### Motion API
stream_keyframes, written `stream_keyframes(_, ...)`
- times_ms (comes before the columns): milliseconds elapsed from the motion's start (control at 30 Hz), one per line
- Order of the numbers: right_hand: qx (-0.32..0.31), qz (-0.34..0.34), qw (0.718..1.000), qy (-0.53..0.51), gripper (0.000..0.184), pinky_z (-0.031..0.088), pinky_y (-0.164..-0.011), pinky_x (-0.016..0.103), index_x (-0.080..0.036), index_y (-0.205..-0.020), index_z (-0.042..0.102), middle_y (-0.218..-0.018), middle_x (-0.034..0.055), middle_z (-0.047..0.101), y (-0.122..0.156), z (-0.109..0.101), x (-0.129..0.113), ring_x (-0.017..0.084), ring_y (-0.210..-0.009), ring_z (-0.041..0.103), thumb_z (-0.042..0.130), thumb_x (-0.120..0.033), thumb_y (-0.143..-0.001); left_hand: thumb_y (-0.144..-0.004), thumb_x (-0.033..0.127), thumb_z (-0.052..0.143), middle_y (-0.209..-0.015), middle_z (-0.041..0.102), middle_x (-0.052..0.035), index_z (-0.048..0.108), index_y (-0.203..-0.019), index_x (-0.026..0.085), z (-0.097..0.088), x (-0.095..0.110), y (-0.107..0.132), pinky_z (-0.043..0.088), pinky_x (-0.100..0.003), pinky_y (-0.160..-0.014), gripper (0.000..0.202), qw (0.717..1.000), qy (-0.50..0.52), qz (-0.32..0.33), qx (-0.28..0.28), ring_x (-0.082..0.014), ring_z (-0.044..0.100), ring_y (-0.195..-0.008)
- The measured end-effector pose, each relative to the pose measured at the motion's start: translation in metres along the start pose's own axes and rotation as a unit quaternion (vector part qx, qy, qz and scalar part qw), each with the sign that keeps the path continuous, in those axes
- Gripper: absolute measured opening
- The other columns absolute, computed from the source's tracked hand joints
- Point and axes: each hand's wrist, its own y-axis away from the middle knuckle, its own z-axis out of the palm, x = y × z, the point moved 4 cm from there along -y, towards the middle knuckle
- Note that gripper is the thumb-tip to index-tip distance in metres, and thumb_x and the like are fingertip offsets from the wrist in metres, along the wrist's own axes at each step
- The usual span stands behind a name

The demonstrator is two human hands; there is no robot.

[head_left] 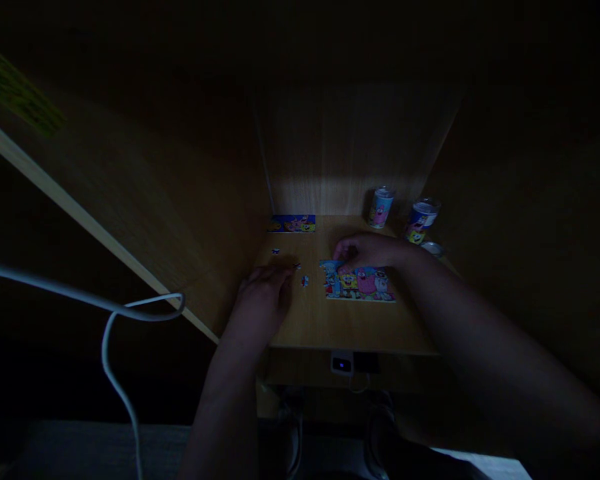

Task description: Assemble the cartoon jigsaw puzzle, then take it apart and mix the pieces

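Observation:
A cartoon jigsaw puzzle [363, 287], largely joined together, lies flat on the wooden shelf. My right hand [363, 250] rests over its upper left edge, with fingers curled in towards the thumb; what they pinch, if anything, is hidden. To the left, my left hand [265, 287] is low over the shelf, its fingertips closed at a small jigsaw piece [297, 266]. Beside those fingertips lies a loose jigsaw piece [305, 281], and a further loose piece [275, 251] sits behind the hand. The light is dim.
A cartoon picture strip [294, 224] lies at the back left. Two cartoon-printed cans, one upright [381, 208] and another [421, 221], stand at the back right near a round lid [432, 249]. A white cable [115, 333] hangs at left. Below the shelf's front edge is a small lit device [341, 363].

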Motion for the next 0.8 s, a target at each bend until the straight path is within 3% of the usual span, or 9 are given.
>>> stream_keyframes(233,0.006,-0.005,1.0,-0.006,0.05,0.053,-0.082,0.031,-0.023,-0.11,0.078,-0.101,0.002,0.078,-0.001,0.0,0.001,0.021,-0.092,0.07,0.09,-0.054,-0.073,-0.108,0.021,0.053,-0.143,0.072,-0.0042,0.073,-0.132,0.026,-0.001,0.008,-0.005,0.047,-0.047,-0.119,0.032,0.999,0.031,0.032,0.004,-0.0252,0.063,-0.136)
stream_keyframes(433,0.007,-0.01,1.0,-0.011,0.049,0.053,-0.08,0.032,-0.023,-0.109,0.078,-0.099,0.0022,0.078,0.0,0.0,-0.001,0.021,-0.09,0.07,0.09,-0.055,-0.073,-0.107,0.03,0.062,-0.148,0.069,-0.0054,0.073,-0.131,0.027,0.002,0.007,-0.006,0.045,-0.049,-0.119,0.027,0.998,0.027,0.055,-0.01,-0.028,0.058,-0.14)
stream_keyframes(600,0.007,-0.008,1.0,-0.01,0.048,0.052,-0.078,0.032,-0.023,-0.109,0.078,-0.097,0.002,0.077,-0.001,0.001,0.0,0.02,-0.088,0.068,0.09,-0.052,-0.074,-0.1,0.031,0.072,-0.134,0.074,-0.0088,0.079,-0.111,0.024,0.006,0.007,-0.016,0.049,-0.048,-0.113,0.014,0.998,0.041,0.048,-0.019,-0.0303,0.064,-0.128)
stream_keyframes(800,0.003,-0.011,1.0,-0.016,0.047,0.052,-0.081,0.032,-0.023,-0.109,0.078,-0.099,0.0019,0.077,-0.002,0.003,-0.003,0.02,-0.09,0.068,0.09,-0.052,-0.074,-0.098,0.023,0.075,-0.113,0.076,-0.0061,0.078,-0.097,0.024,0.003,0.011,-0.021,0.051,-0.044,-0.106,0.004,0.996,0.078,0.042,-0.029,-0.0275,0.067,-0.114)
